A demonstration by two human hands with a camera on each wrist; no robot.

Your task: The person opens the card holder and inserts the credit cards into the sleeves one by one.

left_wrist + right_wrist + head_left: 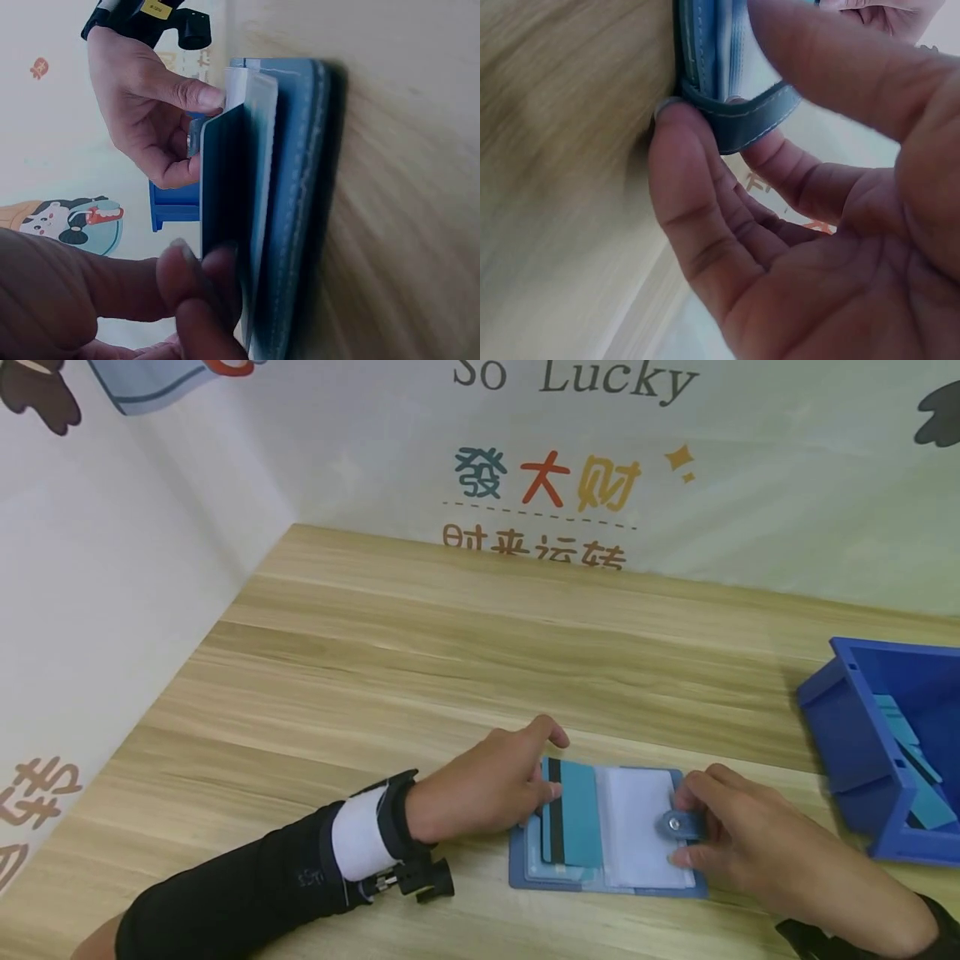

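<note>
Apparently for steadiness, right hand (pixel 757 835) grips the blue card holder (pixel 633 843) at its strap (pixel 684 825), lying open on the surface (pixel 420 660); left hand (pixel 487 785) pinches a teal card (pixel 581 814), seemingly to control its angle.

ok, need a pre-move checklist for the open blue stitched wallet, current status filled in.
1. Blue stitched wallet open on the pale wood-grain table: ok.
2. Left hand on the flat teal card with a black stripe: ok, thumb and finger pinch its left edge.
3. Card lying flat: not ok, the left wrist view shows it tilted up.
4. Card fully seated in a sleeve: cannot tell.
5. Right hand steadying the wallet: ok, fingers hold its right edge beside the blue strap with a round metal snap.
6. Blue plastic bin apart from the wallet: ok, it stands to the right.
</note>
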